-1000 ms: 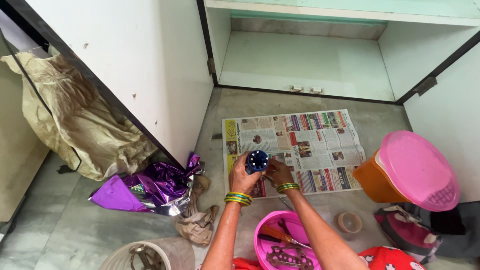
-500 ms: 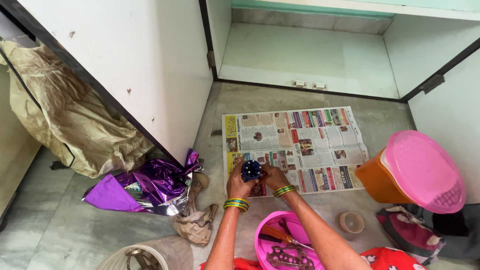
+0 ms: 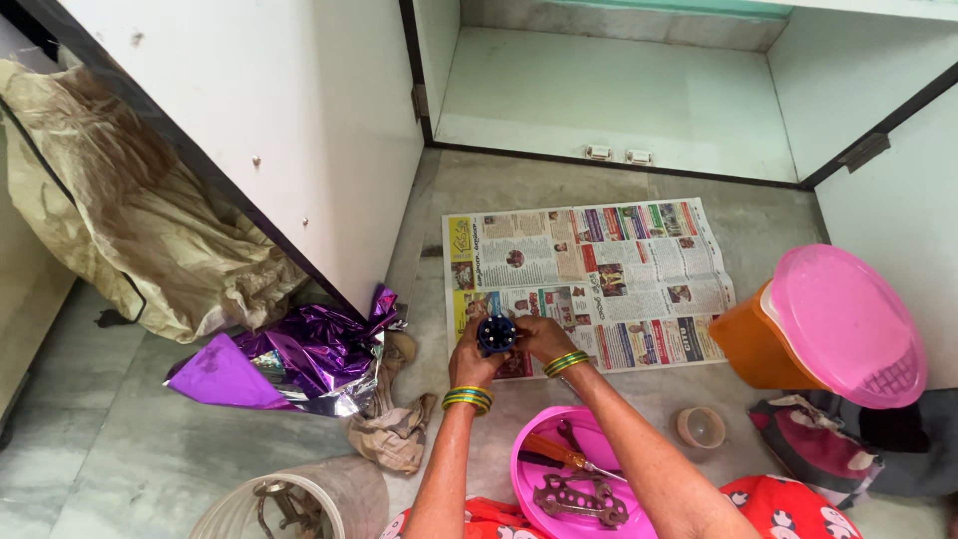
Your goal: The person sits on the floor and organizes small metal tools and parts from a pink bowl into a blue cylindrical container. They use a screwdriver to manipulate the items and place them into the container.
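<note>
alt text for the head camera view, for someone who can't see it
Seen from above, a person's left hand and right hand together hold a small dark blue round object over a newspaper spread on the floor before an open cabinet. A pink bowl of tools, crumpled purple foil and an orange bucket with a pink lid lie around.

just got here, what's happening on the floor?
A person's left hand and right hand together hold a small dark blue round object over the near edge of a spread newspaper. A pink plastic bowl with tools sits near them, and an open empty white cabinet is beyond.
</note>
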